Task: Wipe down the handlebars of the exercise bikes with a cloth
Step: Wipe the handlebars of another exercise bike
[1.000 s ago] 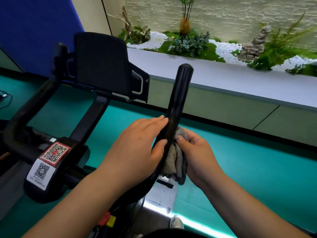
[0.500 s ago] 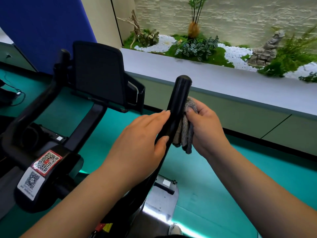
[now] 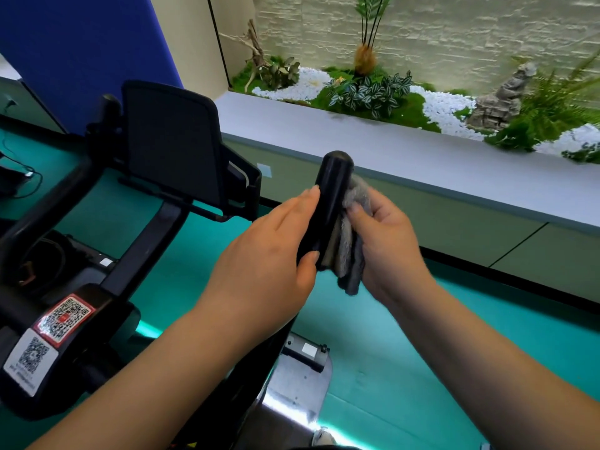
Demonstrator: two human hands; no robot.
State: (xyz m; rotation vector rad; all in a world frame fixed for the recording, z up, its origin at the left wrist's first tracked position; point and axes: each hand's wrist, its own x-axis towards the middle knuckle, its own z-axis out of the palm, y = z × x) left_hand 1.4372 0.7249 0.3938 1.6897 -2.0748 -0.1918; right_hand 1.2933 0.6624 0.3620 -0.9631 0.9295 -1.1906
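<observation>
The black right handlebar (image 3: 331, 190) of an exercise bike rises at the centre, its rounded end up. My left hand (image 3: 269, 254) lies against the bar's left side, fingers straight along it and thumb under it. My right hand (image 3: 386, 241) grips a grey cloth (image 3: 349, 241) and holds it against the bar's right side, near the top. Part of the cloth hangs below my fingers. The left handlebar (image 3: 48, 206) curves up at the far left.
The bike's black screen mount (image 3: 172, 141) stands between the bars, with QR stickers (image 3: 61, 319) on the stem below. A grey ledge (image 3: 422, 164) with plants and white pebbles runs behind. Teal floor (image 3: 406, 352) lies beneath, with the bike's metal foot (image 3: 298, 381).
My right hand has slid the cloth up the handlebar from the middle to near its end. My left hand has followed upward along the bar's left side.
</observation>
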